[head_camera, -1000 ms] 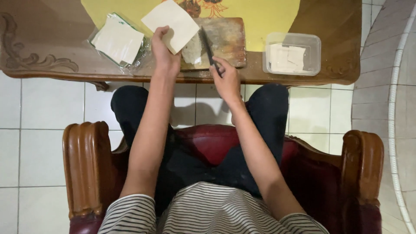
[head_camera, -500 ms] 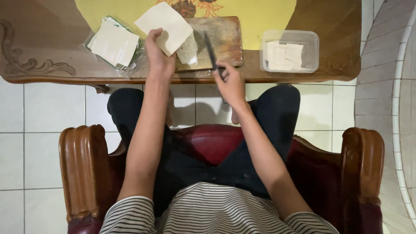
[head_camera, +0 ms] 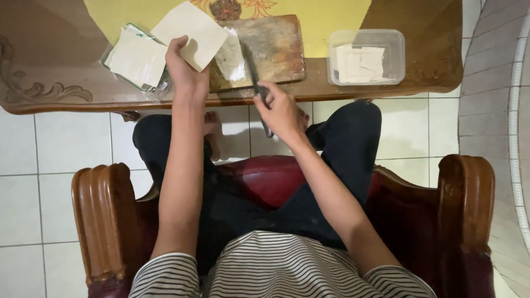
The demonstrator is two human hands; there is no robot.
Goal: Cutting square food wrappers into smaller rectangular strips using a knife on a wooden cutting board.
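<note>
My left hand (head_camera: 185, 72) holds a thin, pale square sheet (head_camera: 190, 33) lifted over the table's near edge. My right hand (head_camera: 281, 110) grips the dark handle of a knife (head_camera: 255, 69), whose blade lies across a worn wooden cutting board (head_camera: 276, 47). A smaller pale piece (head_camera: 232, 58) rests on the board's left part, beside the blade. To the left, a stack of the same pale sheets (head_camera: 138, 58) lies in a clear wrapper.
A clear plastic tub (head_camera: 367, 55) with cut pale pieces stands at the right of the wooden table (head_camera: 55, 88). A yellow mat (head_camera: 326, 14) lies under the board. I sit in a red armchair (head_camera: 99, 221) over a white tiled floor.
The view has shifted slightly. My left hand still holds the sheet up, and my right hand has drawn the knife a little nearer to the table edge.
</note>
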